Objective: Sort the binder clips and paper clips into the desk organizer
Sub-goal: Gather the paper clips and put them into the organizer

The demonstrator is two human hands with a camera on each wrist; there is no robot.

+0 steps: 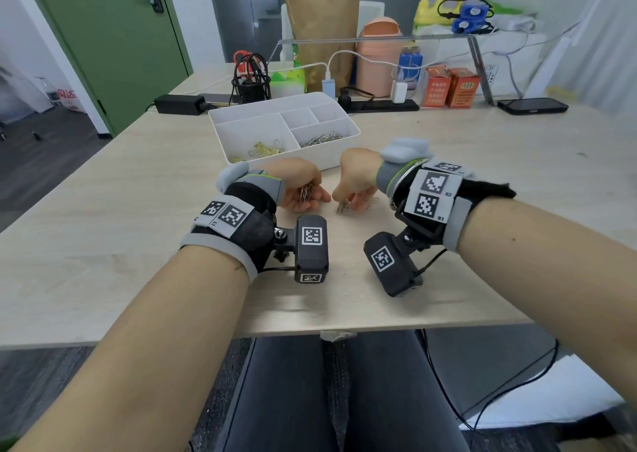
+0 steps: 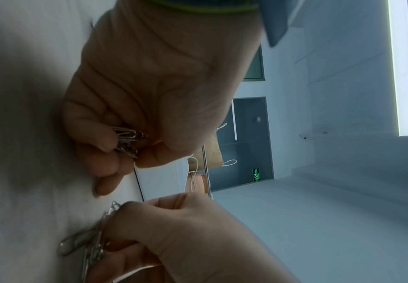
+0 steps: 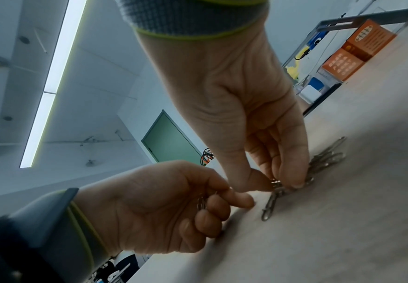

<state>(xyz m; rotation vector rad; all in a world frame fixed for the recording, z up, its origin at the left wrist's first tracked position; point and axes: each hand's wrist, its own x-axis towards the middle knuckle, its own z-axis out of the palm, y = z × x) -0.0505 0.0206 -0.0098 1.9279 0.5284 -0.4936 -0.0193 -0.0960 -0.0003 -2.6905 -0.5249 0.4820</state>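
A white desk organizer (image 1: pixel 331 156) stands on the table beyond my hands; yellow binder clips (image 1: pixel 260 151) lie in its left compartment and silver paper clips (image 1: pixel 322 138) in the front right one. My left hand (image 1: pixel 303 193) lies palm up on the table, fingers curled round a bunch of paper clips (image 2: pixel 127 140). To its right, my right hand (image 1: pixel 355 198) points down and pinches loose paper clips (image 3: pixel 278 188) between thumb and fingertips, right on the tabletop. More clips (image 3: pixel 328 155) lie behind its fingers.
At the table's far side stand a black mesh pen cup (image 1: pixel 251 84), a power brick (image 1: pixel 179 104), a paper bag (image 1: pixel 322 27), a pink bin (image 1: pixel 379 62), orange boxes (image 1: pixel 451 87) and a phone (image 1: pixel 532 105). The table edge (image 1: pixel 344 329) runs close to my lap.
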